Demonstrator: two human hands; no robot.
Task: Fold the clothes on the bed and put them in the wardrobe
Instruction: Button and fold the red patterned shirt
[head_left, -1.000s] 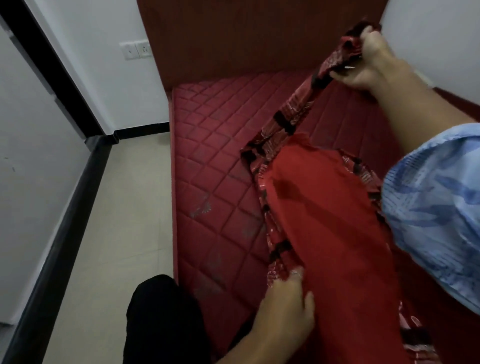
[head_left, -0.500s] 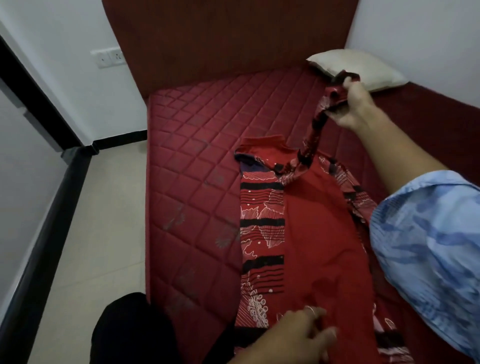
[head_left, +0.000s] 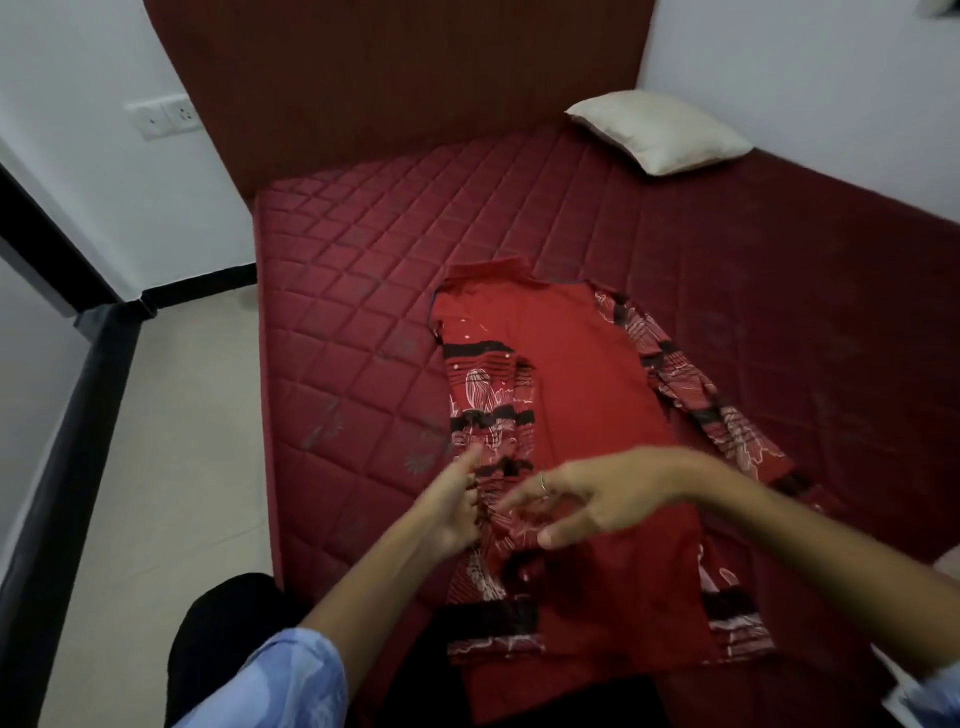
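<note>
Only the head view to go on here, so here's what I've got. The red kurta (head_left: 571, 431) is spread flat on the bed (head_left: 363, 312), near the edge closest to me, on the quilted maroon mattress. Its long axis runs from me toward the headboard (head_left: 415, 78): collar end points away at the headboard, hem end points back at me and hangs a bit off the mattress edge. One printed sleeve (head_left: 727, 415) trails out to the right side, the other looks already folded in along the left.

My left hand (head_left: 452, 504) sits at the left edge of the kurta around mid-length, thumb up; the fingers seem to be tucked at the fabric edge, but I honestly can't tell if they're pinching it or just resting there. My right hand (head_left: 597, 499) hovers over the middle, fingers (head_left: 519, 501) loosely spread and relaxed, holding nothing (there's a ring on one of them).

Handling guess: it's thin, light, floppy cloth, nothing fragile, and it'll slump and slide on itself the second I lift it from one point. So I'd grab it by the edges with both hands, say the loose right sleeve near its cuff, lay that over the body, then take the hem corners and fold up toward the collar.

A white pillow (head_left: 660, 130) is up in the far right corner, well apart from everything. No wardrobe in sight.
</note>
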